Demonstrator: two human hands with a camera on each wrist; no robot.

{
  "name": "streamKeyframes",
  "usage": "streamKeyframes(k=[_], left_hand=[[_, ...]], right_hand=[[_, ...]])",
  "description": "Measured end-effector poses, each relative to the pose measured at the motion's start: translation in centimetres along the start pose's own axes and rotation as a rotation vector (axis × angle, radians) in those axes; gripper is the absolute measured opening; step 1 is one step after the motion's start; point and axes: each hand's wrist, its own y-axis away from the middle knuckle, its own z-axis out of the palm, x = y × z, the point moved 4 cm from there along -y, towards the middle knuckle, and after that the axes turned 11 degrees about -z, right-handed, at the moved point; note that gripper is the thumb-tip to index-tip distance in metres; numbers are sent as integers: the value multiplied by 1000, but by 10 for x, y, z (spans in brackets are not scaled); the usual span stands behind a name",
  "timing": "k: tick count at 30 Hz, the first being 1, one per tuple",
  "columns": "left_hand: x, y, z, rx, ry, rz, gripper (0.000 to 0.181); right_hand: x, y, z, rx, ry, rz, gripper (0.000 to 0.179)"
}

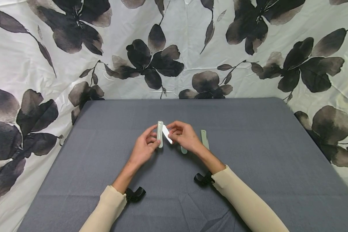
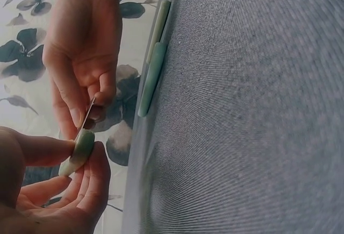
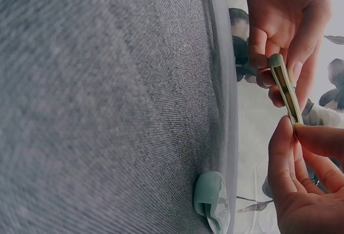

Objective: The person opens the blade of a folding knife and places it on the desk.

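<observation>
A folding knife with a pale green handle [image 1: 160,135] is held upright above the table, its white blade [image 1: 167,133] swung partly out from the top end. My left hand [image 1: 144,147] grips the handle between thumb and fingers. With thumb and fingertips, my right hand [image 1: 187,137] pinches the blade near its free end. The right wrist view shows the hollow slot of the handle [image 3: 283,82]. Beneath the right hand lies a second green knife [image 1: 184,150], partly hidden by it. A third green knife [image 1: 204,139] rests just right of that hand.
A grey cloth covers the table [image 1: 119,119], with creases near the front. Behind it hangs a white curtain [image 1: 188,58] printed with dark flowers. Black wrist cameras, such as the left one [image 1: 135,194], jut inward from both beige sleeves.
</observation>
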Motion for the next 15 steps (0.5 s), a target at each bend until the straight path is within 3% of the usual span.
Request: streamKeyframes(k=[15], left_hand=[[-3,1,-4,-23,-20,9,64]], right_hand=[[2,2,-5,-23,4,9,26]])
